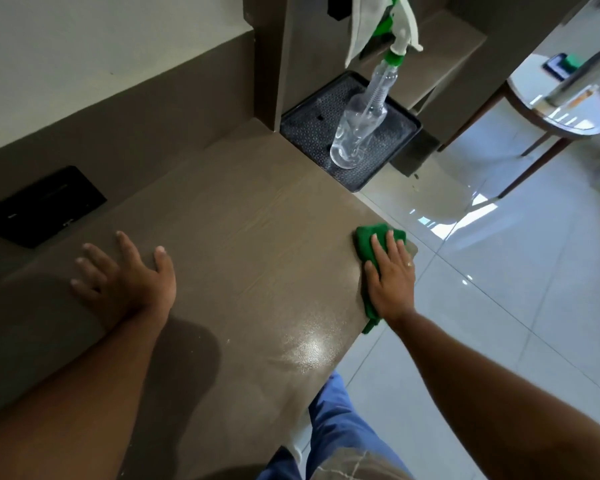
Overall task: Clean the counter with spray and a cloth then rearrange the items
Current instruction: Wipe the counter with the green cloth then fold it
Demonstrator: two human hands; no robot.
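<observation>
Brown wood-grain counter, glossy sheen near its front edge. Right hand: laid flat on a folded green cloth, fingers straight and together, pressing the cloth to the counter at its outer edge; cloth shows beyond the fingertips and beneath the wrist side of the palm, one corner hanging just past the counter edge. Left hand: palm down on the bare counter, fingers spread and relaxed, grasping nothing, well apart from the cloth. Clear spray bottle with green-and-white trigger head: stands on a black textured tray, well beyond the right fingertips at the far end of the counter, against a brown upright panel. Pale cloth hangs above the tray, beside the bottle's head. Black rectangular panel: set into the back wall, beyond the left fingertips. Round glass-topped table on the glossy tiled floor, far to the outer side of the right fingers, carrying small items too blurred to name. Blue trouser leg below the counter edge.
</observation>
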